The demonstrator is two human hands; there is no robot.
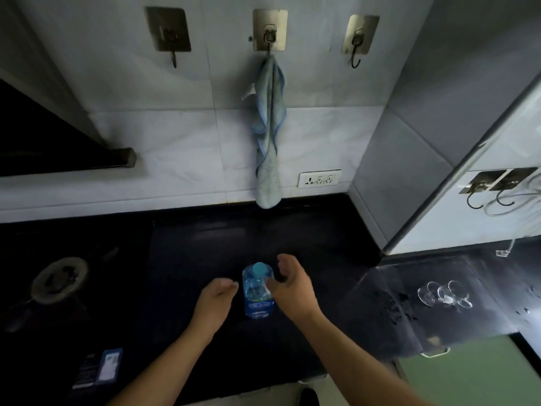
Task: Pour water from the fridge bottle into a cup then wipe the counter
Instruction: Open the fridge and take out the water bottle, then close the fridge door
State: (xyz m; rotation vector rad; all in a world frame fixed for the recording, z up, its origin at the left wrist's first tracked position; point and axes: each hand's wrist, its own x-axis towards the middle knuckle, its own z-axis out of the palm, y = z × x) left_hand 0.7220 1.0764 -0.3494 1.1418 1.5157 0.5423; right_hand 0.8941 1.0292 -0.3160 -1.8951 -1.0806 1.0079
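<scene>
A clear plastic water bottle [257, 294] with a blue cap and blue label stands upright on the dark counter [187, 253]. My left hand [218, 297] is just to its left, fingers loosely curved, a small gap from the bottle. My right hand [288, 284] is at the bottle's right side near the cap, fingers relaxed and curved, holding nothing. Several clear glass cups [445, 294] lie on the counter to the right. A light blue cloth [268, 133] hangs from the middle wall hook [269, 33].
A gas burner [60, 279] sits at the left of the counter. A small dark packet [98, 367] lies near the front edge. A wall socket [319, 178] is behind the cloth. A wall corner [389, 247] juts out at the right. A green drawer front [474, 373] is lower right.
</scene>
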